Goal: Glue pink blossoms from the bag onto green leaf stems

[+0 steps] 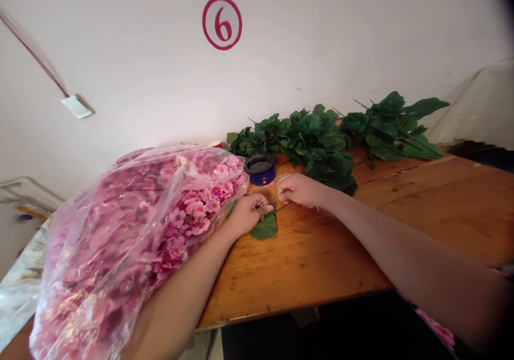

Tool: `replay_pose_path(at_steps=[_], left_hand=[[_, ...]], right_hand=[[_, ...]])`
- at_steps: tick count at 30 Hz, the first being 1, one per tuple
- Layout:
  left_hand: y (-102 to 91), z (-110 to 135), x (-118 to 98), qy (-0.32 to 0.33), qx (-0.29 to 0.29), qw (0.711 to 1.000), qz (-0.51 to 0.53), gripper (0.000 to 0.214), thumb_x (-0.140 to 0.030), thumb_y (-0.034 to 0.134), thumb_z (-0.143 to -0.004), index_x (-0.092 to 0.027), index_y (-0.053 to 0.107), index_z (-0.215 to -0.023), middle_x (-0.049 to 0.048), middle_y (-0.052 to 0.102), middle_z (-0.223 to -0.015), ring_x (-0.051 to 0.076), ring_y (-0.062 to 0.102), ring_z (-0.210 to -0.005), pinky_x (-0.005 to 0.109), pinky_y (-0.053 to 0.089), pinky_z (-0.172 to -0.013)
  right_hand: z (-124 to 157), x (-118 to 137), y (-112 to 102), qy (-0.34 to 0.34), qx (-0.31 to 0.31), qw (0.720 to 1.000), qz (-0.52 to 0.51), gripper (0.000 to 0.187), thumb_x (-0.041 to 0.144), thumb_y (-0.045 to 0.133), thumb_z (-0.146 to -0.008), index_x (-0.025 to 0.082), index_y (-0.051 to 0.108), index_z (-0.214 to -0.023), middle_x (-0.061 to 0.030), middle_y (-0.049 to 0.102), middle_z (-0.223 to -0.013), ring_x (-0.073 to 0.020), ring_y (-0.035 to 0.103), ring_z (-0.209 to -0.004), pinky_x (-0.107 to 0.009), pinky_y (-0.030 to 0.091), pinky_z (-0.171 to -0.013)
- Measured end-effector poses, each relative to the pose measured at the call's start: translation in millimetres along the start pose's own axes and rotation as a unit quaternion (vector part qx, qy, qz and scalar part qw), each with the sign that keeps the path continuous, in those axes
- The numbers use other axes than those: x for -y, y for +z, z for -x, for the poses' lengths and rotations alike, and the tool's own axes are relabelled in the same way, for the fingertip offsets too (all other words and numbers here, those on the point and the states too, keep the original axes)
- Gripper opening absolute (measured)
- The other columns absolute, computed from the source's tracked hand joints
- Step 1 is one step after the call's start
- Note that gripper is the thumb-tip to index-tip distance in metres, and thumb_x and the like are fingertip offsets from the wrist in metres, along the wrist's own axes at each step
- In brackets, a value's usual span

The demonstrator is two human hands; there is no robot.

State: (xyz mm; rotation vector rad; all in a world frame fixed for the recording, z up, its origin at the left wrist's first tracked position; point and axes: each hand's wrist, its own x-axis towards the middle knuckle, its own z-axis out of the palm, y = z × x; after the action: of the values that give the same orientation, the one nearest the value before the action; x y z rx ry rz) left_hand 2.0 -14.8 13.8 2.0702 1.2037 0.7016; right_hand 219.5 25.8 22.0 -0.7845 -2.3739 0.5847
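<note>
Holding a green artificial leaf (264, 227) on the wooden table (309, 263), the left hand (249, 214) is closed around its base, and the right hand (299, 190), at 3 o'clock from it, pinches the thin stem (284, 207). At 9 o'clock lies a plastic bag of pink artificial flowers (120, 242). At 12 o'clock stands a blue round pot (260, 171), and at 1 o'clock lie bunches of green leaves (321, 140).

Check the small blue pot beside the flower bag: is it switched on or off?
It looks switched on: a red light glows on the front of the small blue pot.
</note>
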Motion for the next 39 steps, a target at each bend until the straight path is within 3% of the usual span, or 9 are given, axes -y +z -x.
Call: replay_pose_path(at_steps=[10, 29, 39], left_hand=[[-1.8, 1.2, -6.3, 0.025, 0.02, 0.999, -0.039, 0.022, -0.032, 0.057, -0.083, -0.015, 0.052, -0.071, -0.0038, 0.046, -0.064, 0.009, 0.041, -0.061, 0.021, 0.03, -0.056], [4.4, 0.8, 0.7, 0.057, -0.004, 0.997, -0.055, 0.022, -0.031, 0.056, -0.083, -0.016, 0.05, -0.067, -0.004, 0.042, -0.06, 0.009, 0.037, -0.058, 0.023, 0.025, -0.054], [-1.9, 2.5, -0.9, 0.072, 0.0, 0.995, -0.066, 0.022, -0.029, 0.054, -0.084, -0.016, 0.049, -0.067, -0.003, 0.047, -0.063, 0.011, 0.043, -0.061, 0.024, 0.028, -0.057]], right_hand=[[-2.1, -5.4, 3.9, 0.024, 0.028, 0.999, -0.021, 0.014, 0.008, 0.053, -0.069, 0.017, 0.061, -0.062, -0.0012, 0.06, -0.069, -0.0147, 0.053, -0.068, -0.027, 0.038, -0.065], [0.1, -3.6, 13.5, 0.102, 0.018, 0.994, -0.026, 0.01, 0.019, 0.055, -0.074, 0.017, 0.063, -0.069, -0.0013, 0.062, -0.069, -0.0139, 0.054, -0.066, -0.026, 0.038, -0.064], [-0.5, -2.3, 16.0, 0.125, 0.019, 0.991, -0.048, 0.012, 0.023, 0.056, -0.075, 0.016, 0.063, -0.068, -0.0008, 0.062, -0.067, -0.0134, 0.054, -0.064, -0.025, 0.039, -0.062]])
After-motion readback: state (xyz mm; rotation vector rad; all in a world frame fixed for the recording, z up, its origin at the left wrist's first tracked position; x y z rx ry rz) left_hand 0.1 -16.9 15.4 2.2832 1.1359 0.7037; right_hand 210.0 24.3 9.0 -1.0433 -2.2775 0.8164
